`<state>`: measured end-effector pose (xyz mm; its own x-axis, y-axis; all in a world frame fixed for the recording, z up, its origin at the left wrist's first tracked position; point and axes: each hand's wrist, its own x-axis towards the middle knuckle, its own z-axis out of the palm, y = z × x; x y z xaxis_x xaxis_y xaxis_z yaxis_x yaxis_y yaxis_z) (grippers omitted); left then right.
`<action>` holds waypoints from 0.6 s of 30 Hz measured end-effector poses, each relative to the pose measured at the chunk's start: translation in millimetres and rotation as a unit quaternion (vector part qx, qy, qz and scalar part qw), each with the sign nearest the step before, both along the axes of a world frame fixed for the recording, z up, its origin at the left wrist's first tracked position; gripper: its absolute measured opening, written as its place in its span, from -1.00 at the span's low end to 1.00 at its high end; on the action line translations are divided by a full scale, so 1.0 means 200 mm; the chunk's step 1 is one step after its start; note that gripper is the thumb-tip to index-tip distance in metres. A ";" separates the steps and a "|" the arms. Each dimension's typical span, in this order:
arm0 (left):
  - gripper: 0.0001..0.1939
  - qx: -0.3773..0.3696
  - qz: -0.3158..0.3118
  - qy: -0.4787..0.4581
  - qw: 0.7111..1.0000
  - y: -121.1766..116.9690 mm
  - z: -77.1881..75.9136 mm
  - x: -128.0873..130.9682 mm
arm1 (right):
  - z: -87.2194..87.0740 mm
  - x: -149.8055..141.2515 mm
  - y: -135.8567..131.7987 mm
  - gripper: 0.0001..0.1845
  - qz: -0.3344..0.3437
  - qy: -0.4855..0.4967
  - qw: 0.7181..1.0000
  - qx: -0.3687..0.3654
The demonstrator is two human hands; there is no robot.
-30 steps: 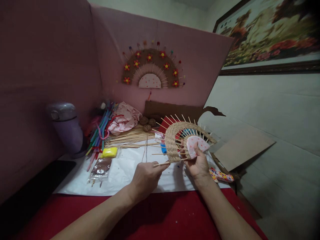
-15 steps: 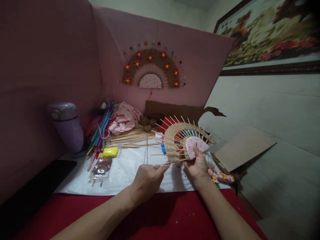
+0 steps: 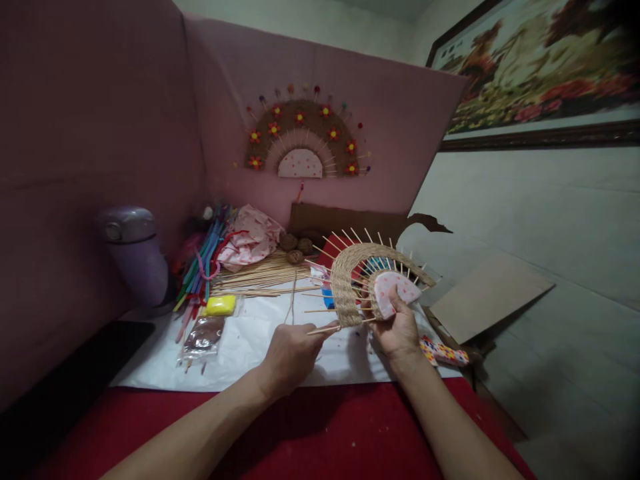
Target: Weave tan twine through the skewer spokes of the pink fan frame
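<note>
My right hand [image 3: 400, 333] grips a half-round woven fan by its white, pink-dotted centre piece [image 3: 395, 293], thumb on the front and fingers behind. Thin wooden sticks radiate from that piece through a wide band of woven twine [image 3: 345, 283], their tips poking out past it. At the fan's lower left corner my left hand [image 3: 293, 357] is closed, thumb and forefinger pinched by the lowest stick [image 3: 323, 330]. A strand of brown twine [image 3: 293, 293] runs up from this hand toward the back of the table. The pinching fingertips are partly hidden.
A finished flowered fan [image 3: 303, 137] hangs on the pink board. Behind my hands lie loose sticks [image 3: 260, 273], twine balls [image 3: 295, 255], dotted cloth [image 3: 253, 233] and pipe cleaners [image 3: 207, 240]. A purple bottle [image 3: 137, 260] and a yellow clay packet [image 3: 220, 305] are at left.
My left hand has shifted slightly back and left from the fan's corner, leaving more of the lowest stick visible. The fan has moved slightly right in my right hand.
</note>
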<state>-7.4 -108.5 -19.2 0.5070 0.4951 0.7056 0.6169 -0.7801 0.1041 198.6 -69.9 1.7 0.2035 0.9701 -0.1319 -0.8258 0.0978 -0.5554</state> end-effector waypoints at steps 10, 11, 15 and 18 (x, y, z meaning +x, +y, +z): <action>-0.81 -0.065 0.026 -0.101 0.992 0.09 -0.02 -0.07 | -0.01 0.01 0.00 -0.72 0.016 -0.006 1.000 -0.024; -0.81 -0.069 0.031 -0.111 0.991 0.09 -0.02 -0.07 | 0.00 0.01 0.00 -0.72 0.014 -0.003 1.000 -0.027; -0.83 -0.068 0.045 -0.121 0.989 0.09 0.01 -0.08 | 0.01 0.00 0.00 -0.76 0.001 0.006 0.999 -0.031; -0.81 -0.050 0.052 -0.120 0.990 0.08 0.02 -0.08 | 0.01 0.00 0.00 -0.81 -0.001 0.004 0.999 -0.034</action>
<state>-24.1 -92.0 -14.6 0.2728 0.6089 0.7449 0.6418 -0.6920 0.3306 198.3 -69.8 4.6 0.2034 0.9588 -0.1985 -0.8301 0.0614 -0.5542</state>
